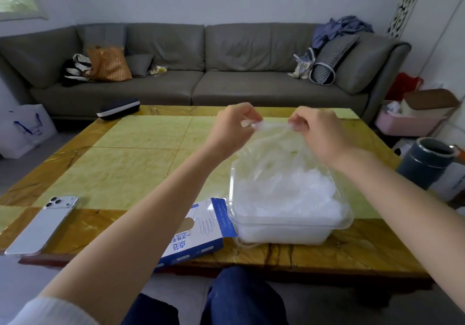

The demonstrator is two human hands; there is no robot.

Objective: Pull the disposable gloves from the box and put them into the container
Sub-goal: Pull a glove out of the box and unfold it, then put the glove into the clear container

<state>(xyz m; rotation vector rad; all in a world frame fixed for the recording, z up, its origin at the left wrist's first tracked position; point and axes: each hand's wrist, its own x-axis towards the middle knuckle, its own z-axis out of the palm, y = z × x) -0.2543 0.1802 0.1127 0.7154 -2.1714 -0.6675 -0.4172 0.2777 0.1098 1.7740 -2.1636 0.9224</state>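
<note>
Above the table, my left hand (232,126) and my right hand (318,129) each pinch one top corner of a thin clear disposable glove (273,143). The glove hangs stretched between them, its lower part trailing down toward a clear plastic container (289,224). That container sits on the table near the front edge and holds a heap of crumpled clear gloves (289,194). A blue and white glove box (198,231) lies flat just left of the container, partly under my left forearm.
A white phone (42,224) lies at the front left of the yellow-green stone table (130,163). A dark glasses case (118,108) rests at the far left edge. A grey sofa stands behind, and a dark blue bin (427,163) sits right of the table.
</note>
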